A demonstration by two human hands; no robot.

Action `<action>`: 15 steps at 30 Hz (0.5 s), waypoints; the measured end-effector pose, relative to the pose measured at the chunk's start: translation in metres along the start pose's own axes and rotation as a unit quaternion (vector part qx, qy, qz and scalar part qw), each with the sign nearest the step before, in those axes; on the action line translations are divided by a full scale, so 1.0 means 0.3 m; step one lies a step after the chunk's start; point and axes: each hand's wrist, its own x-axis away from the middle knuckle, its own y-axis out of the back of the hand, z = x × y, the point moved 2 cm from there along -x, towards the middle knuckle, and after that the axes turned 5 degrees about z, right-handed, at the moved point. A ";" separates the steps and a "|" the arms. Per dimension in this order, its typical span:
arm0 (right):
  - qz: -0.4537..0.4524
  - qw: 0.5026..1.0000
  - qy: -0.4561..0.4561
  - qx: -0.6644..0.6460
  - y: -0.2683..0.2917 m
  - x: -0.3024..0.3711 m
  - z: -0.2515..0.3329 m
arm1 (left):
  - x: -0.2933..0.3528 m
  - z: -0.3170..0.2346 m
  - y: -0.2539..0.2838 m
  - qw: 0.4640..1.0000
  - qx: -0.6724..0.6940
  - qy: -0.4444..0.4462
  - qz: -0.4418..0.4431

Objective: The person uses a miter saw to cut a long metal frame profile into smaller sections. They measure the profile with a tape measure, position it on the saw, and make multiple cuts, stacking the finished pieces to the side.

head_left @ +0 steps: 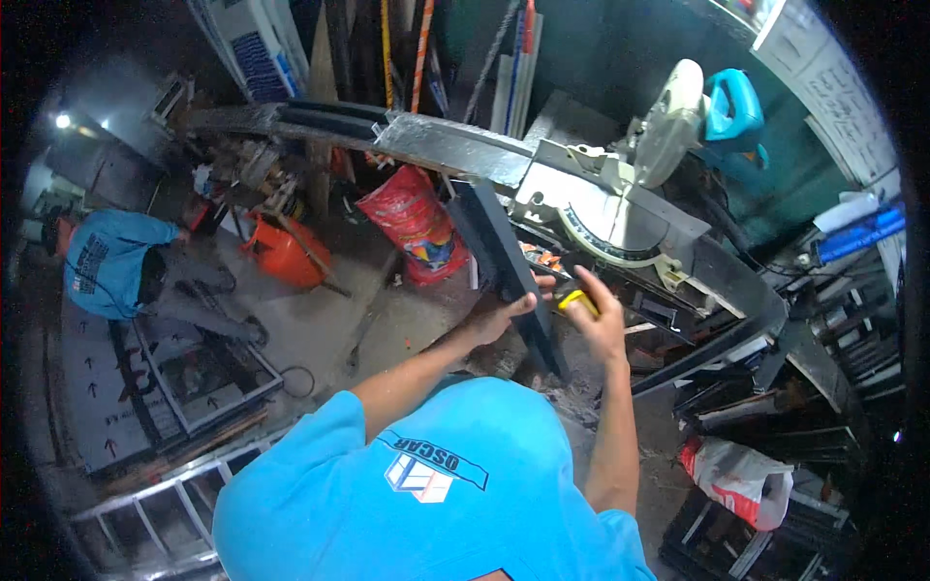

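Far left of the mitre saw [620, 208]: co-worker in a blue shirt [107, 261], crouched over the floor, hands not visible. Nearer the saw, a glazed metal frame [208, 373] flat on the floor, then an orange container [286, 252] and a red sack [417, 223].

Just left of the saw and in front of it: dark metal profile [489, 237], a long flat-sided length, held slanted, upper end toward the saw's extension table, lower end down near the floor debris. Left hand [504, 315] closed around the profile a little below its middle, thumb over the edge, bearing its weight. Right hand [599, 327] just beside the profile on the saw side, fingers curled shut on a small yellow tool [578, 300], its tip close to the profile's edge.

Step in hand, as judged: checking or marking the profile off the saw, not cutting; saw head raised, nothing under the blade. Next move calls for a steady left grip so the profile does not twist, and for bringing the yellow tool square against the edge.

Right of the saw and lower: white plastic bag [741, 479] among stacked dark offcuts.

Hard to make out: kind of yellow tool (marker or tape case, mostly covered by fingers); whether its tip touches the profile; lower end of the profile, lost behind the right forearm and dark clutter; any mark on the dark surface.
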 end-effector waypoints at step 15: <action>0.138 0.934 -0.027 0.328 0.224 0.162 -0.116 | 0.001 -0.078 0.109 0.970 0.172 0.100 -0.142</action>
